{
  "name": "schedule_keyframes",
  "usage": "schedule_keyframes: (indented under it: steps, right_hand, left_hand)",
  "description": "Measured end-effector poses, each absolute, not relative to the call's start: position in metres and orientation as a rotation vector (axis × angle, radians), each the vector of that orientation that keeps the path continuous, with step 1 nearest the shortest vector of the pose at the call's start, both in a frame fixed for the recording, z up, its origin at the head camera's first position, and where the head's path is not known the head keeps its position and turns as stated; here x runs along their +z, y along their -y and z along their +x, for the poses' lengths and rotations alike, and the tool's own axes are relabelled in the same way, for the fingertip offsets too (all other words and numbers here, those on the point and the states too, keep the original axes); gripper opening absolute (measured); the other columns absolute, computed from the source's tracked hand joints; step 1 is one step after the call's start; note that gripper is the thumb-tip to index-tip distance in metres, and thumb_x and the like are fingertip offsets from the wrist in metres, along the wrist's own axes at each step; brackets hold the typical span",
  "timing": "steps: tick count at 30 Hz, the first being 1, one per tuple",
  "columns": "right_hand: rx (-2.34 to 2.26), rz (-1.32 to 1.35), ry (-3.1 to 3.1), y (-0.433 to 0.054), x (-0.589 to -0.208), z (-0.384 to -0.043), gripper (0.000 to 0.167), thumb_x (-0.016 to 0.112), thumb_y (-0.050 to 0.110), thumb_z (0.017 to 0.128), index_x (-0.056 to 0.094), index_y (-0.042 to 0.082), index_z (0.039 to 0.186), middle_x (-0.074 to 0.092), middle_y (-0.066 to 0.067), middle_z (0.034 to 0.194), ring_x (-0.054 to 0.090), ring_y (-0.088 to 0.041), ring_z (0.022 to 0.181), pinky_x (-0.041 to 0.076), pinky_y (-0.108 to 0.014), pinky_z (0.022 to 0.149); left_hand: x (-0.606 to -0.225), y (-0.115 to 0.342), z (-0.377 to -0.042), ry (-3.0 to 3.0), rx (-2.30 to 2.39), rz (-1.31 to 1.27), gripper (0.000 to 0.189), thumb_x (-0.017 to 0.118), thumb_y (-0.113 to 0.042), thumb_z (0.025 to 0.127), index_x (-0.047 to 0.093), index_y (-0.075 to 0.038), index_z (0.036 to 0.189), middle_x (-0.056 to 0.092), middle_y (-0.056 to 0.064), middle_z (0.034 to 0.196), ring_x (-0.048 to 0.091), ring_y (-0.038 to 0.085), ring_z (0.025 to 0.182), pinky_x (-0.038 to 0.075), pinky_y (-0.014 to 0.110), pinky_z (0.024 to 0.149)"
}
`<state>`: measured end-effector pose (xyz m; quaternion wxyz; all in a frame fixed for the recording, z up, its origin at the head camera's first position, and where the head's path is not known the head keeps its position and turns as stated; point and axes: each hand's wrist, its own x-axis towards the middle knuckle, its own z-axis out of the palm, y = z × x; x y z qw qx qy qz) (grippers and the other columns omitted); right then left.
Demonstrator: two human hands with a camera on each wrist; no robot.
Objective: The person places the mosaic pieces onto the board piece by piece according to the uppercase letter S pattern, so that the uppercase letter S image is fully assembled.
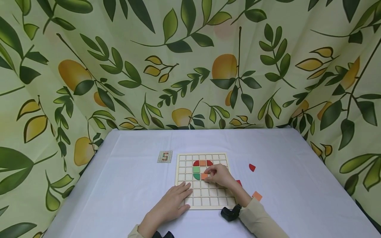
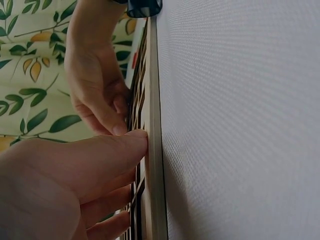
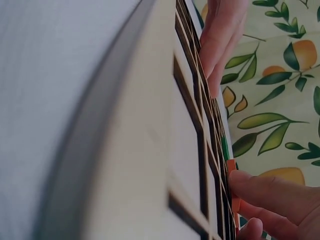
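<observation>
A wooden grid board point(image 1: 209, 201) lies on the table. On its upper cells sit red quarter-round tiles point(image 1: 196, 163) at either side of an orange square tile point(image 1: 202, 163), above a light green square point(image 1: 196, 169) and a dark green quarter-round point(image 1: 196, 176). My right hand point(image 1: 220, 176) pinches another orange square tile point(image 1: 203, 176) beside the dark green one. In the right wrist view, that orange tile point(image 3: 231, 166) stands a little proud of the grid under a fingertip. With fingers spread, my left hand point(image 1: 175, 201) rests on the board's lower left edge.
A small pattern card point(image 1: 165, 157) lies left of the board. To the right are a red quarter-round piece point(image 1: 252, 167), a partly hidden red piece point(image 1: 239, 182) and an orange square point(image 1: 257, 196) by the sleeve. Leaf-patterned cloth point(image 1: 190, 66) hangs behind the table.
</observation>
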<state>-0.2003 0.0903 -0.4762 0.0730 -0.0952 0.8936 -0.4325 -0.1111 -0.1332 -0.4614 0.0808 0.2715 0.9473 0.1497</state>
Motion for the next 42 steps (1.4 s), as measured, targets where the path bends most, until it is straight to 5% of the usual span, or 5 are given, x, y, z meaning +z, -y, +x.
schedule_keyframes:
  steps: [42]
  right_hand:
    - [-1.362,-0.198,-2.663,-0.095,-0.474,-0.197,0.018,0.082,0.006,0.071,0.076,0.004,0.088,0.045,0.002,0.060,0.040,-0.011,0.059,0.030,-0.018,0.053]
  left_hand:
    - [-0.460,0.132,-0.110,-2.847,0.433,0.816,0.050,0.062,-0.032,0.091,0.054,-0.012,0.137,0.046,0.006,0.151,0.041,0.029,0.143,0.038,0.047,0.113]
